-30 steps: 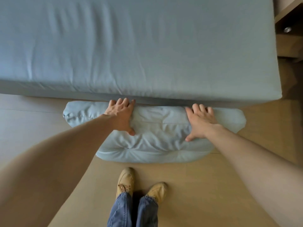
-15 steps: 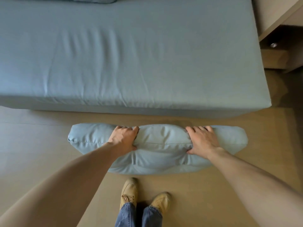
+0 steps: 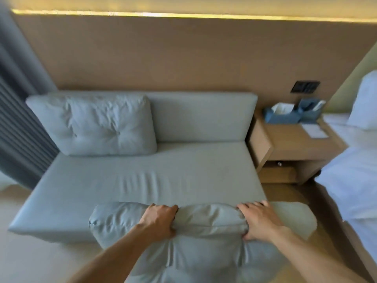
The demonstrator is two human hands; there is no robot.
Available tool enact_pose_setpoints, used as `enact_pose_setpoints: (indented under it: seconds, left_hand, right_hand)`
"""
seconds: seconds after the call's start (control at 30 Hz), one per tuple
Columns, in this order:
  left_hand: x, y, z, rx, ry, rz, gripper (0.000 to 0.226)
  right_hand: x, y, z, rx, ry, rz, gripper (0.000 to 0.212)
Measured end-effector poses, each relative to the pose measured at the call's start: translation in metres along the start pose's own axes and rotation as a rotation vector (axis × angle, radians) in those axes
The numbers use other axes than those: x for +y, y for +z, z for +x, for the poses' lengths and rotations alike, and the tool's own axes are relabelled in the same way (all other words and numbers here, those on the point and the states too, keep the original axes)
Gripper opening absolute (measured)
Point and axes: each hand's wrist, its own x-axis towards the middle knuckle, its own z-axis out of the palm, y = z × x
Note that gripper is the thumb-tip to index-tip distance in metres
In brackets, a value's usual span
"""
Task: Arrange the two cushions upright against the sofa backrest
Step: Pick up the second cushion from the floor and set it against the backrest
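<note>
A pale blue-grey cushion (image 3: 206,217) hangs in front of me at the sofa's front edge, lifted off the floor. My left hand (image 3: 159,219) grips its top edge left of centre. My right hand (image 3: 259,221) grips the same edge right of centre. A second cushion (image 3: 98,125) of the same cloth, tufted with buttons, stands upright against the left half of the sofa backrest (image 3: 202,117). The right half of the backrest is bare. The sofa seat (image 3: 142,180) lies flat between the two cushions.
A wooden bedside table (image 3: 291,144) with a tissue box (image 3: 281,114) stands right of the sofa. A bed with white sheets (image 3: 353,176) and a pillow fills the far right. Grey curtains (image 3: 18,119) hang at the left. A wood-panelled wall rises behind.
Both hands have raised the cushion from the floor to the height of the sofa seat. My head has tilted up, so the backrest and the other cushion came into view.
</note>
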Motion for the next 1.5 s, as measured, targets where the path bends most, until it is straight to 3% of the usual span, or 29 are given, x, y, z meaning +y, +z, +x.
enact_pose_setpoints:
  seconds: [0.23,0.5,0.93,1.17,1.5]
  left_hand:
    - [-0.01,-0.192,0.061,0.169,0.006,0.026,0.059]
    - [-0.069,-0.295,0.251,0.325,0.063,0.027,0.053]
    - [-0.179,-0.299,0.557,0.252,0.035,0.015,0.06]
    - [-0.182,-0.22,0.638,0.158,0.036,-0.018,0.102]
    - [-0.181,-0.222,0.663,0.131,0.039,-0.002,0.111]
  right_hand:
    - [0.066,-0.19,0.039,0.172,0.022,-0.021,0.093]
    - [0.145,-0.289,0.216,0.276,0.068,-0.066,0.096]
    - [0.229,-0.296,0.537,0.19,0.052,-0.081,0.098]
    - [0.257,-0.218,0.603,-0.044,0.11,0.023,0.127]
    - [0.279,-0.213,0.624,-0.053,0.085,0.081,0.138]
